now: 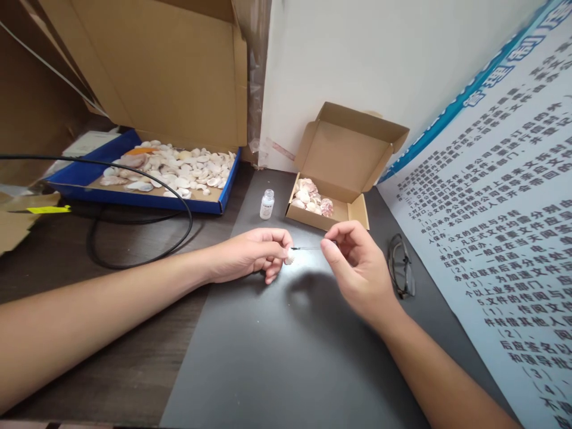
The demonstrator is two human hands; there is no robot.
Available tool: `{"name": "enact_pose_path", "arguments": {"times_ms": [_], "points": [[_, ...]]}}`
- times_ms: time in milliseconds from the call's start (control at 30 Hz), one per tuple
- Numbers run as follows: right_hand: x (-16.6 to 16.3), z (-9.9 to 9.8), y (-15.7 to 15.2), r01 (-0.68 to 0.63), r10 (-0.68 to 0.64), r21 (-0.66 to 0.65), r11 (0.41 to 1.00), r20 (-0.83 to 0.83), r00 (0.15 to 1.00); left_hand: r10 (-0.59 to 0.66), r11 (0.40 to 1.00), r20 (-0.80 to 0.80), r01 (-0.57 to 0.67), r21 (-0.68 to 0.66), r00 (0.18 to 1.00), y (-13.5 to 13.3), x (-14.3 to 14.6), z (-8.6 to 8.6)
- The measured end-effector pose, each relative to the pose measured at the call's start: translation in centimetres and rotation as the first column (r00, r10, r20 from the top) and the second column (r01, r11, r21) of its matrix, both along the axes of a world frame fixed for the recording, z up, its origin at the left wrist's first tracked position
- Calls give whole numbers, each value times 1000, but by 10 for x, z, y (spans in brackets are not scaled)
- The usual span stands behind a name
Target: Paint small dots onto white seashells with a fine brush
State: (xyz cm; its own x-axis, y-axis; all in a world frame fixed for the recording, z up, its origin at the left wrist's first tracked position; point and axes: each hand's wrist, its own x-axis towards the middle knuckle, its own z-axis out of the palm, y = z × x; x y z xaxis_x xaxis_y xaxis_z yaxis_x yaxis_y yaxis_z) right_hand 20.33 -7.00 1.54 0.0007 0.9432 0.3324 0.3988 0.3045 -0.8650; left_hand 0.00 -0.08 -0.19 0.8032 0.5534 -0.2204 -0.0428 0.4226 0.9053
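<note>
Right hand tight on thin brush, white shell in pinch of left hand

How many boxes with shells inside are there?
2: the blue-sided box on the left, and the smaller brown box beyond the right hand. Any others would be out of sight.

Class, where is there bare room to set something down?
Free: the near grey surface, bordered by the left hand, the right hand and the right forearm. Crowded: its far end, with the bottle and small box, and its right side, with the glasses.
</note>
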Motion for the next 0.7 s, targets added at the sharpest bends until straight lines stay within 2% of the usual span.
{"name": "enact_pose_path", "arguments": {"times_ms": [167, 333, 467, 600, 700], "points": [[0, 0, 0, -3, 3, 17, 1000, -43, 999, -3, 1000, -5, 3, 5, 1000, 0, 0, 0], [0, 1, 0, 13, -13, 36, 999, 8, 1000, -10, 1000, -2, 10, 16, 1000, 0, -1, -1], [0, 2, 1, -9, 11, 34, 999, -45, 999, -14, 1000, -8, 14, 17, 1000, 0, -1, -2], [0, 2, 1, 8, -9, 44, 999, 23, 1000, -11, 1000, 0, 11, 11, 1000, 0, -1, -1], [0, 2, 1, -12, 12, 41, 999, -17, 1000, -3, 1000, 8, 3, 2, 1000, 0, -1, -1]]}}
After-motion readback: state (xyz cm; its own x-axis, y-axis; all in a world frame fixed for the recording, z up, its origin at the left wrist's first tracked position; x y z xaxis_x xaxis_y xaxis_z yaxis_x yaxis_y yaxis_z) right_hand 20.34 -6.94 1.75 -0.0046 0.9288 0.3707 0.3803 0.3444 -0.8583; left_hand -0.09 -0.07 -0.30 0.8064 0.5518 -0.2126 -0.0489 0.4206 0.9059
